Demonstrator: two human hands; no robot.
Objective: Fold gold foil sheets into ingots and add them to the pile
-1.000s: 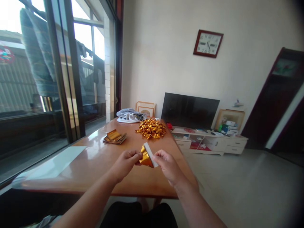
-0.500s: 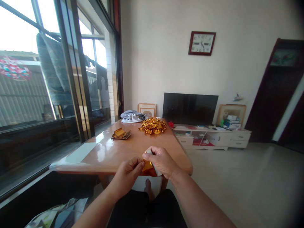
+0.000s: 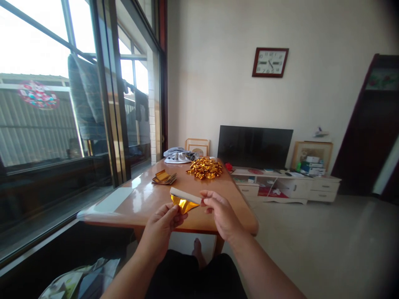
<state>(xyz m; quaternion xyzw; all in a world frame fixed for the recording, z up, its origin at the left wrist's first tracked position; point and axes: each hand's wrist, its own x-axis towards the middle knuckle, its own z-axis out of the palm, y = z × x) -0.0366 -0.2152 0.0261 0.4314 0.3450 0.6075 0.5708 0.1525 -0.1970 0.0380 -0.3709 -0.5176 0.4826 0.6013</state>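
Observation:
My left hand (image 3: 165,222) pinches a piece of gold foil paper (image 3: 185,205) between thumb and fingers, above the near edge of the table. The foil is partly folded: a pale strip runs along its top, and the shiny gold part narrows downward. At its right end my right hand (image 3: 222,214) has thumb and forefinger closed on the corner. Farther back on the table lies a heap of folded gold foil pieces (image 3: 205,168). Left of it sits a small stack of foil sheets (image 3: 164,178), its top sheet gold and curled.
The glossy brown table (image 3: 137,203) reaches away from me. Folded clothes (image 3: 179,155) lie at its far end. A television (image 3: 254,147) stands on a white cabinet (image 3: 326,189) beyond. Windows (image 3: 109,91) line the left side, and a bag (image 3: 81,280) is at lower left.
The foil paper has been turned, so its pale strip now lies across the top. My hands have moved farther apart, the right one to the paper's right end. The view has shifted slightly.

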